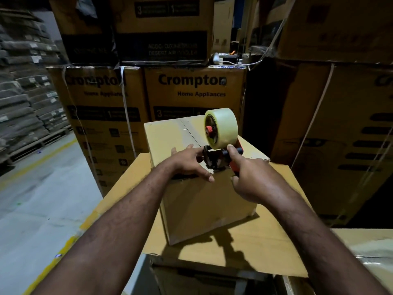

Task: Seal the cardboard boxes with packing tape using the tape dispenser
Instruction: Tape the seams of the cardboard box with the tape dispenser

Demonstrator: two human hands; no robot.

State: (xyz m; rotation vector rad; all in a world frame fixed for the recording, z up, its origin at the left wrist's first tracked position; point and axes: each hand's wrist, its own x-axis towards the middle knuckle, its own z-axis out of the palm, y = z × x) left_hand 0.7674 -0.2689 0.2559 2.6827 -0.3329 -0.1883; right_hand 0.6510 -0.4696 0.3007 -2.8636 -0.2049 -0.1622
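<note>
A small plain cardboard box (204, 201) stands on a flat cardboard sheet (265, 241) in the middle of the head view. Its top flaps are closed, with a seam running away from me. A tape dispenser (221, 143) with a red and black frame and a roll of clear tape sits at the near top edge of the box, over the seam. My right hand (248, 177) grips the dispenser's red handle. My left hand (189, 165) rests on the box's near top edge beside the dispenser, fingers spread over the corner.
Tall stacks of printed appliance cartons (191, 92) stand close behind the box and to the right (340, 124). Left lies a concrete floor (38, 199) with yellow lines and pallets of grey sacks (25, 92). Another carton (372, 252) sits at the lower right.
</note>
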